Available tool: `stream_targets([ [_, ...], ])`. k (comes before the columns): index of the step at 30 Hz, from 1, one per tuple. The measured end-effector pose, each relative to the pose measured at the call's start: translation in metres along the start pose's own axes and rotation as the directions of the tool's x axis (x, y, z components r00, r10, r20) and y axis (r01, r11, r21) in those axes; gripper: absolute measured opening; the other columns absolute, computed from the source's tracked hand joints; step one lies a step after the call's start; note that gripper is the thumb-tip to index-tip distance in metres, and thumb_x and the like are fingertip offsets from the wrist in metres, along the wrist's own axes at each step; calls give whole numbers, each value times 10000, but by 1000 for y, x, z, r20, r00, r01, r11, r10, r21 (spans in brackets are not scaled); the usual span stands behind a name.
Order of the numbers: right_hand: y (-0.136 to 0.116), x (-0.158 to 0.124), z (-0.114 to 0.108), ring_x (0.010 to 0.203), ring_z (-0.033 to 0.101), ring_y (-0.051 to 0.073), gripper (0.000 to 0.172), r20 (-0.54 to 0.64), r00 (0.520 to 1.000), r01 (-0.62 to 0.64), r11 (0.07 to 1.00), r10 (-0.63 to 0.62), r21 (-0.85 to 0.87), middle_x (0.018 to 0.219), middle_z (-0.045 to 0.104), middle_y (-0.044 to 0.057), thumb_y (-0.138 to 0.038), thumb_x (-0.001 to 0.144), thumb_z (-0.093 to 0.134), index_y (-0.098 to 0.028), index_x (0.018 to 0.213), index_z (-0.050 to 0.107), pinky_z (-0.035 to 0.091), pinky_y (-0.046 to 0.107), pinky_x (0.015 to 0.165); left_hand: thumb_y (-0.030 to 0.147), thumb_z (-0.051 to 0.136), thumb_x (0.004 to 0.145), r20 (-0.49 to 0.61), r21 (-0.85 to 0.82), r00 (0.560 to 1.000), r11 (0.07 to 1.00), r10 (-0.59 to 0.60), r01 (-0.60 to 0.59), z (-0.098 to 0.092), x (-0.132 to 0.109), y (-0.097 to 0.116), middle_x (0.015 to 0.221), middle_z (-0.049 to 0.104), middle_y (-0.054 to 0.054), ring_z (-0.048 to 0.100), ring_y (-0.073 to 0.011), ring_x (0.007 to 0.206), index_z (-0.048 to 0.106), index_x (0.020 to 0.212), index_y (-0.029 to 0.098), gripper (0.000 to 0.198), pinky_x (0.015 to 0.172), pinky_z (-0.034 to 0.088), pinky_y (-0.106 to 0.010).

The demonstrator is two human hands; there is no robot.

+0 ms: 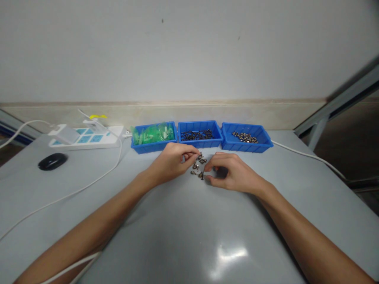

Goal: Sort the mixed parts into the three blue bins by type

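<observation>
A small loose pile of metal screws (201, 159) lies on the grey table between my two hands. My left hand (174, 159) reaches to the pile's back edge, its thumb and index finger pinched together; what is between the tips is too small to make out. On the other side, my right hand (233, 171) has its thumb and fingers curved but apart. Just left of those fingertips is a dark screw (203, 176), close beside the shinier pieces. Whether the fingertips touch it is hard to see.
Along the wall stand three blue bins: one with green plastic packets (154, 134), one with dark screws (197, 135), one with shiny metal fittings (245, 137). To the left are a white power strip (115, 139), a black mouse (52, 161) and a white cable (89, 184).
</observation>
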State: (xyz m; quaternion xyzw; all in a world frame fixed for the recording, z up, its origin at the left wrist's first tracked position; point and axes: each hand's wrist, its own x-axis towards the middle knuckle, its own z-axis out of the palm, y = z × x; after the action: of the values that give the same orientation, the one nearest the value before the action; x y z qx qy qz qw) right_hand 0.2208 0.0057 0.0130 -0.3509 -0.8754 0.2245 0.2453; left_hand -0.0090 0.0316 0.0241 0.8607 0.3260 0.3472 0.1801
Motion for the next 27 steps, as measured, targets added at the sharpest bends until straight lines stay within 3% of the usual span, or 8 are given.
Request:
stream_targets([
  [4, -1, 0, 2, 823, 630, 190, 170, -10, 1000, 10, 1000, -10, -13, 852, 695, 22, -252, 763, 786, -194, 900, 704, 453, 305, 769, 119, 625, 876, 14, -2, 1000, 1000, -9, 9, 0, -1, 0, 699, 724, -3, 573, -84, 577, 770, 902, 146, 149, 594, 437, -181],
  [12, 0, 0, 9, 821, 632, 185, 172, 17, 999, 35, 999, -35, 23, 873, 707, 42, -74, 775, 647, -184, 878, 729, 470, 308, 794, 107, 620, 868, 17, -9, 1000, 1000, -3, 3, 1, 0, 1, 708, 725, 0, 576, -82, 578, 766, 895, 150, 155, 597, 444, -176],
  [27, 0, 0, -2, 750, 590, 182, 133, 70, 997, -2, 994, 10, -106, 800, 664, 42, -83, 786, 602, -181, 807, 690, 446, 306, 732, 116, 618, 868, 17, 19, 1000, 1000, 9, -9, 2, -1, 1, 710, 722, -3, 584, -92, 582, 762, 893, 160, 153, 603, 452, -194],
])
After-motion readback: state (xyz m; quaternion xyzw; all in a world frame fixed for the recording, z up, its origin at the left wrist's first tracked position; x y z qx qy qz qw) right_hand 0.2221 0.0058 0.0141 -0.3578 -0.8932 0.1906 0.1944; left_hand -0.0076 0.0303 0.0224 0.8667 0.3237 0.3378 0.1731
